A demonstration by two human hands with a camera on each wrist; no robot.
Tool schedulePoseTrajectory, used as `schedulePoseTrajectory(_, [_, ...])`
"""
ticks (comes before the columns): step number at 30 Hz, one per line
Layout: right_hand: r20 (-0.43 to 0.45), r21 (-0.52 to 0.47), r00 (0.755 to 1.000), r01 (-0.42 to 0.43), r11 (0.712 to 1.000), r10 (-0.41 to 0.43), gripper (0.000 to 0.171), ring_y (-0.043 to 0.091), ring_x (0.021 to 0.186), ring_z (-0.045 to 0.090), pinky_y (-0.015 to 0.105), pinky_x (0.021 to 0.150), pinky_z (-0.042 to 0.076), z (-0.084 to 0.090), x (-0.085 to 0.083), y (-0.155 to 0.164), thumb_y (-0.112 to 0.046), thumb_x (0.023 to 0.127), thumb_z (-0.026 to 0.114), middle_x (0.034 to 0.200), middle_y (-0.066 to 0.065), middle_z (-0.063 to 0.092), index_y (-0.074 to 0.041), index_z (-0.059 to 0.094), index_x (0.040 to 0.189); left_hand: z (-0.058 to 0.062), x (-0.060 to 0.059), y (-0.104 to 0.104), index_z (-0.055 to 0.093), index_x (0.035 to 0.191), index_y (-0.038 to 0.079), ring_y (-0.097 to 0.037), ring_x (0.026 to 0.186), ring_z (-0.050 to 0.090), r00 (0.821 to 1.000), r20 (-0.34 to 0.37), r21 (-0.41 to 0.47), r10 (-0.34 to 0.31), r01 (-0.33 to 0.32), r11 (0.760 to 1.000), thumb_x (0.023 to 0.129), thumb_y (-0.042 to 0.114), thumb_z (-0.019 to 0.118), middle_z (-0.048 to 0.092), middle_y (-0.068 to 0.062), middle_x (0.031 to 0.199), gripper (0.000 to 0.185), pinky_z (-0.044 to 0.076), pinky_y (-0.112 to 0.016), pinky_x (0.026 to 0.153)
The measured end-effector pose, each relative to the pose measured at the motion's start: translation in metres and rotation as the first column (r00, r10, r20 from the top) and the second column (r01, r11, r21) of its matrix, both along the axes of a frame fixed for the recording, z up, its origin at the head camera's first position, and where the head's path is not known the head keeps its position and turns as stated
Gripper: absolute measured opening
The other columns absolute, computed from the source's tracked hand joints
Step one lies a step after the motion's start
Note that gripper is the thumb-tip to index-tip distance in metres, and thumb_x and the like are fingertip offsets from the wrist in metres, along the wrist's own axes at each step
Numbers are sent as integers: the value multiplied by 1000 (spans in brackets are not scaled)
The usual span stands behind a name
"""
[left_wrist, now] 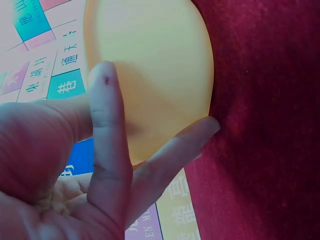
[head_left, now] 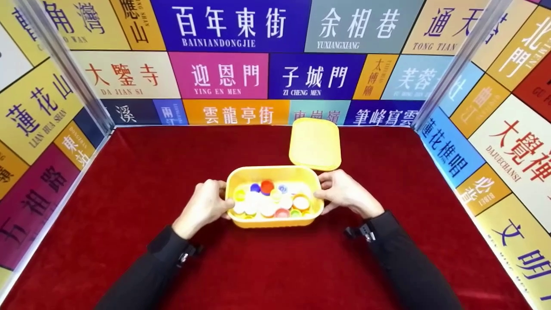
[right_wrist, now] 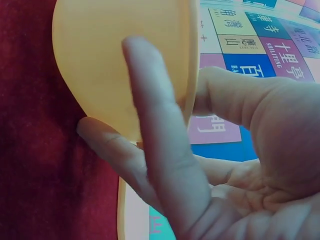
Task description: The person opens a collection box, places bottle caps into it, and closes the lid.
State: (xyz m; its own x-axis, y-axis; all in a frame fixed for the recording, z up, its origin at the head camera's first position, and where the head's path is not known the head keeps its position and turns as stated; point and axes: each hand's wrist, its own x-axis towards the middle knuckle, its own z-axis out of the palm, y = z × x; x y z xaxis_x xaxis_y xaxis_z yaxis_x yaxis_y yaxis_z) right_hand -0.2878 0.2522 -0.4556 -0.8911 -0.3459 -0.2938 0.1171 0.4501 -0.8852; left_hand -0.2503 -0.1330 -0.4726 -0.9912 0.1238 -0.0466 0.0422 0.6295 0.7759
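A yellow plastic box [head_left: 271, 221] with rounded corners holds several small round caps [head_left: 267, 206], mostly white, with red, blue, pink, green and orange ones among them. At its left end my left hand [head_left: 206, 202] grips the wall, thumb over the rim and fingers outside. My right hand [head_left: 346, 193] holds the opposite end in the same way. The left wrist view shows the box's outer end wall [left_wrist: 155, 65] with fingers spread against it. On the right wrist view, fingers [right_wrist: 160, 110] lie across the other end wall [right_wrist: 100, 55]. Whether the box touches the cloth I cannot tell.
A pale yellow lid [head_left: 315, 144] lies flat behind the box, slightly right, near the back wall. Red cloth [head_left: 172, 150] covers the table. Panels with Chinese lettering [head_left: 226, 75] enclose the back and both sides, joined by metal corner posts [head_left: 452, 64].
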Motion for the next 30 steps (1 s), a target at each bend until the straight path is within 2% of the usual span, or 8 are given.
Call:
schedulePoseTrajectory(7, [-13, 15, 993, 120, 993, -120, 52, 29, 104, 86, 40, 81, 74, 11, -16, 10, -19, 117, 69, 147, 34, 75, 12, 61, 157, 1, 1, 2, 81, 131, -6, -16, 59, 80, 1000, 1, -2, 1, -1, 1000, 95, 1, 80, 86, -20, 101, 36, 66, -29, 57])
schedulePoseTrajectory(11, [-102, 57, 970, 226, 973, -219, 51, 32, 103, 89, 39, 81, 74, 13, -36, 20, -20, 117, 68, 146, 37, 74, 12, 62, 156, 1, 2, 3, 80, 132, -7, -17, 61, 81, 1000, 2, 2, -3, 3, 1000, 96, 1, 80, 86, -22, 104, 37, 67, -30, 58])
schedulePoseTrajectory(14, [-231, 129, 934, 306, 943, -271, 48, 28, 91, 89, 36, 77, 73, 10, -54, 28, -22, 115, 71, 136, 35, 79, 10, 66, 150, 1, 1, 3, 79, 134, -8, -17, 63, 82, 1000, 8, 12, -2, 2, 1000, 96, 0, 79, 86, -23, 107, 38, 68, -31, 59])
schedulePoseTrajectory(17, [-357, 220, 890, 374, 901, -283, 52, 18, 75, 86, 25, 68, 68, 4, -73, 36, -26, 111, 75, 128, 33, 83, 11, 69, 147, 2, 1, 3, 79, 133, -9, -18, 63, 83, 1000, 1, 15, 0, 0, 1000, 97, 0, 78, 86, -23, 107, 38, 68, -32, 59])
schedulePoseTrajectory(20, [-422, 298, 863, 420, 857, -276, 59, 14, 70, 82, 17, 68, 60, -4, -86, 44, -30, 108, 76, 124, 31, 85, 13, 68, 146, 1, 1, 3, 80, 132, -9, -18, 63, 83, 1000, -11, 16, -5, 5, 1000, 96, 0, 77, 86, -23, 106, 37, 68, -31, 58])
schedulePoseTrajectory(22, [-441, 344, 855, 442, 829, -272, 63, 16, 74, 80, 20, 75, 57, -7, -93, 48, -33, 107, 77, 121, 30, 84, 15, 66, 148, 1, 1, 3, 80, 131, -8, -17, 62, 82, 1000, -19, 17, -8, 8, 1000, 95, -1, 76, 86, -23, 105, 37, 67, -30, 57])
schedulePoseTrajectory(25, [-430, 391, 860, 452, 801, -275, 71, 25, 81, 78, 28, 83, 57, -10, -103, 49, -37, 106, 79, 118, 32, 82, 17, 63, 150, 0, 1, 3, 81, 130, -8, -17, 61, 82, 1000, -18, 19, -8, 8, 1000, 94, -1, 76, 86, -22, 103, 36, 67, -30, 57])
schedulePoseTrajectory(30, [-312, 398, 888, 445, 802, -338, 72, 24, 75, 79, 31, 76, 70, -12, -119, 40, -46, 105, 82, 125, 30, 72, 14, 63, 140, 0, 3, 2, 80, 131, -8, -17, 60, 81, 1000, -9, 14, 5, -5, 1000, 95, -1, 77, 86, -23, 105, 37, 66, -30, 56])
